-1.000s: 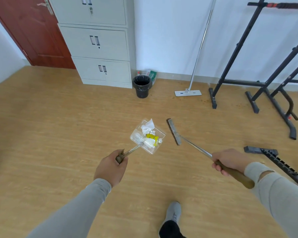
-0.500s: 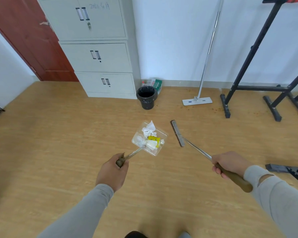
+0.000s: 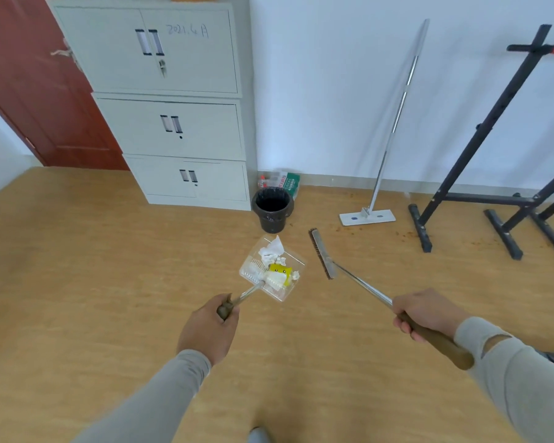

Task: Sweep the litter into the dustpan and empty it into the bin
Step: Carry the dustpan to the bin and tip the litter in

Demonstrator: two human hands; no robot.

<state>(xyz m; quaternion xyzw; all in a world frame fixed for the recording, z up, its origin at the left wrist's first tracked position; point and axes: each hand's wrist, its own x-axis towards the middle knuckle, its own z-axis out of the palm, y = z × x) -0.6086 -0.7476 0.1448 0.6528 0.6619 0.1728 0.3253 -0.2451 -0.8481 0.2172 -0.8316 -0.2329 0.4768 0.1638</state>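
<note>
Now the round black bin looks closer to us. Our left hand squeezes the clear plastic dustpan, full of white and yellow litter. Our right hand squeezes the long-handled brush. Sweeping looks done; tipping is left.

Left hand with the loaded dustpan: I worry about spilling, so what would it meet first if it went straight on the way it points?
Probably the black bin: the left hand aims the dustpan up-right toward it. Only bare floor shows between; depth is uncertain.
</note>
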